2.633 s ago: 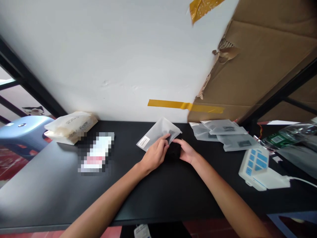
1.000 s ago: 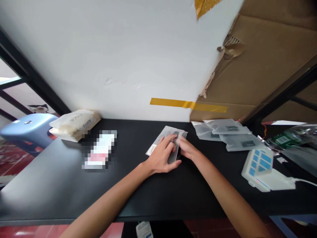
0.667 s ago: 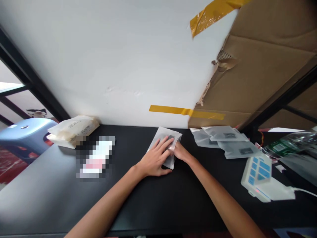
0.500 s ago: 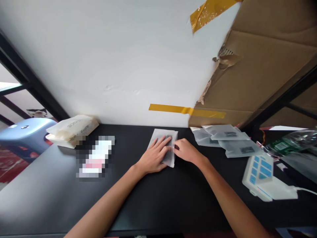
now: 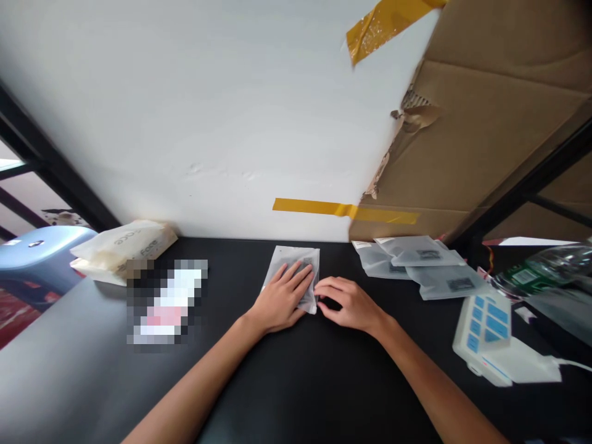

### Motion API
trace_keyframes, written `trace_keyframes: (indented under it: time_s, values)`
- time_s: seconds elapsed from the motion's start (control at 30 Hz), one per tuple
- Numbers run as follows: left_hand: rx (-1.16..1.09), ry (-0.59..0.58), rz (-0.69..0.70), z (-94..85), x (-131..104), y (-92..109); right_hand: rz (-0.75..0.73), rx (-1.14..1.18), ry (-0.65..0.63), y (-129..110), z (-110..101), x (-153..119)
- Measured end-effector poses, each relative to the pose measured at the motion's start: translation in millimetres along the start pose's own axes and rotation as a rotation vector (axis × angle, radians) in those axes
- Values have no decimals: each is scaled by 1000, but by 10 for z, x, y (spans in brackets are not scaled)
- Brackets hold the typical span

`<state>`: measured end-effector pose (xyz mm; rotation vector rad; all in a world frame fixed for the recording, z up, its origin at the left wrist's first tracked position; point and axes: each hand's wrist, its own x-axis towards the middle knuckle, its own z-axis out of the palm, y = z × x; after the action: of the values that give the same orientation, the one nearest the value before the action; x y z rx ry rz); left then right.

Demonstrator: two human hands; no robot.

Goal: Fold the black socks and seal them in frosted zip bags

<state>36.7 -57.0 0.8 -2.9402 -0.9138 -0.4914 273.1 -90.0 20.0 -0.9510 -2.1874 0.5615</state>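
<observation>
A frosted zip bag with a dark printed patch lies flat on the black table, partly covered by my left hand. That hand rests palm down on the bag with its fingers stretched out. At the bag's right edge is my right hand, its fingers bent and its thumb apart from them. The fingertips are at or very near the edge; whether they touch it I cannot tell.
Several similar frosted bags overlap at the back right. Nearer stand a white device with blue keys and a green-labelled bottle. At left are a paper bag, a blurred-out item and a blue stool.
My right hand has slid toward me along the bag's right edge, and its thumb and fingers have parted. My left hand still lies on the bag. The view has shifted slightly.
</observation>
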Motion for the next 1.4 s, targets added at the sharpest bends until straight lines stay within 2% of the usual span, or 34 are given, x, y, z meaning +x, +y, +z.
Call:
trace_keyframes:
  time_s: [0.13, 0.27, 0.37, 0.47, 0.67, 0.73, 0.8, 0.93, 1.0, 1.1, 1.23, 1.3, 1.33, 1.4]
  values:
    - [-10, 88, -7, 5, -7, -46, -24, 63, -13, -125, 72, -48]
    - [-72, 282, 43, 4, -11, -54, 24, 54, 119, -107, 125, -40]
    - [-71, 373, 123, 2, -2, -26, -129, -88, 217, -30, 136, -35]
    - [-45, 405, 177, 5, 16, 3, -332, -272, 280, 0, 141, -21]
    - [-83, 455, 276, -76, 40, 88, -437, -533, 298, -105, 97, 12]
    - [-121, 474, 309, -153, 35, 153, -424, -577, 308, -51, 44, 19]
    - [-184, 497, 342, -234, 25, 235, -376, -624, 313, 103, -52, 21]
    - [-296, 523, 353, -289, 4, 364, -127, -677, 345, 491, -325, -24]
    - [-331, 518, 335, -240, 3, 381, -15, -667, 332, 543, -404, -58]
    - [-381, 533, 278, -146, 10, 362, 10, -644, 227, 364, -334, -69]
    - [-385, 576, 254, -130, 18, 333, -117, -539, 135, 9, -100, -30]
    - [-354, 623, 236, -155, 17, 335, -163, -543, 185, -66, -123, -36]
    - [-337, 652, 216, -166, 15, 338, -167, -568, 246, -68, -198, -57]
    - [-313, 687, 165, -172, 10, 344, -133, -657, 448, -6, -465, -144]
